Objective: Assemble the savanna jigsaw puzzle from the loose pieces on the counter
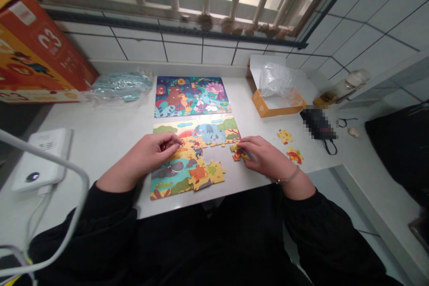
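Note:
A partly joined jigsaw puzzle point(174, 170) with an elephant and a hippo lies on the white counter in front of me. My left hand point(162, 149) rests on its left side, fingers curled, and I cannot make out anything in them. In my right hand point(258, 154) a puzzle piece point(236, 152) is pinched, just right of a gap in the puzzle. Several joined pieces point(208, 175) sit slightly askew at the lower right of the puzzle. Two loose pieces, one yellow point(284, 136) and one with red point(295, 155), lie right of my right hand.
Behind lies a dark-blue forest picture puzzle point(192, 96). An open box point(279, 109) with clear plastic stands back right, near a bottle point(345, 87) and a black pouch point(318, 124). At left are an orange box point(36, 53), a plastic-wrapped pack point(119, 87) and a white device point(43, 156) with cables.

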A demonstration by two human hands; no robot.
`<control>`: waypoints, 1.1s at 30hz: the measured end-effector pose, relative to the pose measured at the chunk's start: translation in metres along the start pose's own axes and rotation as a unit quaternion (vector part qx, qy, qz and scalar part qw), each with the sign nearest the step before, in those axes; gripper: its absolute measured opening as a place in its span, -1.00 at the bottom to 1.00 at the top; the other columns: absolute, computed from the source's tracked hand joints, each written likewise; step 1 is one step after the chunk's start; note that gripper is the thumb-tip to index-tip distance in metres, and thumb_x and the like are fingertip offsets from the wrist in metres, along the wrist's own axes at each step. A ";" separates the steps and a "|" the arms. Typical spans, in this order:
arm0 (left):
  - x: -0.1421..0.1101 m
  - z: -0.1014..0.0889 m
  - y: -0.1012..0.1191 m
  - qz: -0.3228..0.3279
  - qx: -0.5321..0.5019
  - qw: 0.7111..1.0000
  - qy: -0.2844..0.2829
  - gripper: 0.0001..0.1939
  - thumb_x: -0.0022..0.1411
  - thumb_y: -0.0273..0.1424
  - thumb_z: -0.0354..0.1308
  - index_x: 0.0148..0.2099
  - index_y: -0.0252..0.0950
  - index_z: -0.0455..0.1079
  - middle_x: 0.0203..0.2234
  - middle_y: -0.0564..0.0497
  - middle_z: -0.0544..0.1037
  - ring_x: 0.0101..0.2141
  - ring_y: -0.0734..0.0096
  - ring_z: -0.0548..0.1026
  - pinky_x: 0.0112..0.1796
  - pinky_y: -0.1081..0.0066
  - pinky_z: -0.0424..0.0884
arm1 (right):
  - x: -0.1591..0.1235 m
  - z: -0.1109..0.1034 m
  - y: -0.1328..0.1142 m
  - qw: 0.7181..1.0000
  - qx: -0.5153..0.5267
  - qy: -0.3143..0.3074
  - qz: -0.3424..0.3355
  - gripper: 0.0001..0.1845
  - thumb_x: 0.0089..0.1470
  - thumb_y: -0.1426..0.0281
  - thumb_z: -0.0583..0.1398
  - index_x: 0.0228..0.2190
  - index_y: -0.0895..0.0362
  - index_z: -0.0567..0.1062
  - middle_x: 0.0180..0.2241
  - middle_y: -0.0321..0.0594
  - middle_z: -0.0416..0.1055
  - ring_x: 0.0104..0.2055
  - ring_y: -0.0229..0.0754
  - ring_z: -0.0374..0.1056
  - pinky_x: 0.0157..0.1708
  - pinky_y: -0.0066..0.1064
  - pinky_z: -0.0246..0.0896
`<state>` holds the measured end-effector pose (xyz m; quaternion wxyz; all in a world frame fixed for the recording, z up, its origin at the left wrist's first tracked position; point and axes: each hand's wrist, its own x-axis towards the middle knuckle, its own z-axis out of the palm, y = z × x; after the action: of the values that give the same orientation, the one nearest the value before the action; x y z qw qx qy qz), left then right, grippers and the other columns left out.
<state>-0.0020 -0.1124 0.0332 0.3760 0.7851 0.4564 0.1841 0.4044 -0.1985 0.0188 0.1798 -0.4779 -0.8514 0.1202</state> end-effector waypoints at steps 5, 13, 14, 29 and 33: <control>0.001 0.000 -0.003 0.003 -0.002 1.000 -0.003 -0.62 0.47 -0.05 0.19 -0.10 -0.26 0.60 -0.39 0.00 0.59 -0.38 0.31 0.48 -0.34 0.36 0.32 | 0.005 0.001 0.006 1.000 -0.007 -0.007 -0.010 -0.46 0.16 0.58 0.30 0.16 0.05 0.59 0.18 0.01 0.56 0.21 0.11 0.52 0.24 0.08 0.53; 0.001 0.001 -0.004 0.014 -0.008 1.000 -0.005 -0.65 0.47 -0.07 0.21 -0.09 -0.25 0.60 -0.42 0.03 0.56 -0.39 0.33 0.47 -0.34 0.38 0.32 | 0.005 0.000 -0.001 1.000 -0.022 -0.016 0.007 -0.52 0.26 0.45 0.36 0.19 0.04 0.56 0.23 0.03 0.53 0.25 0.16 0.50 0.26 0.15 0.50; 0.000 0.001 -0.004 0.014 -0.008 1.000 -0.004 -0.65 0.47 -0.07 0.21 -0.09 -0.25 0.60 -0.43 0.04 0.54 -0.40 0.34 0.46 -0.34 0.38 0.31 | 0.005 0.000 -0.002 1.000 -0.024 -0.017 0.011 -0.52 0.29 0.40 0.37 0.21 0.04 0.55 0.24 0.04 0.52 0.26 0.17 0.49 0.27 0.17 0.50; 0.001 0.000 -0.003 0.008 0.001 1.000 -0.011 -0.66 0.46 -0.08 0.20 -0.08 -0.24 0.61 -0.37 0.01 0.62 -0.39 0.33 0.49 -0.34 0.35 0.32 | 0.008 0.003 0.000 0.999 -0.043 -0.021 0.010 -0.53 0.38 0.30 0.35 0.26 0.05 0.55 0.25 0.08 0.53 0.27 0.19 0.49 0.26 0.18 0.50; 0.000 0.000 -0.001 0.005 -0.003 1.000 -0.014 -0.65 0.46 -0.09 0.20 -0.08 -0.25 0.61 -0.37 0.00 0.61 -0.39 0.33 0.48 -0.35 0.35 0.31 | 0.006 0.008 0.003 1.000 -0.030 -0.007 0.003 -0.52 0.40 0.28 0.34 0.28 0.07 0.55 0.26 0.08 0.54 0.27 0.16 0.50 0.27 0.14 0.51</control>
<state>-0.0021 -0.1119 0.0323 0.3836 0.7886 0.4470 0.1764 0.4002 -0.1926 0.0112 0.1589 -0.4847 -0.8544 0.0989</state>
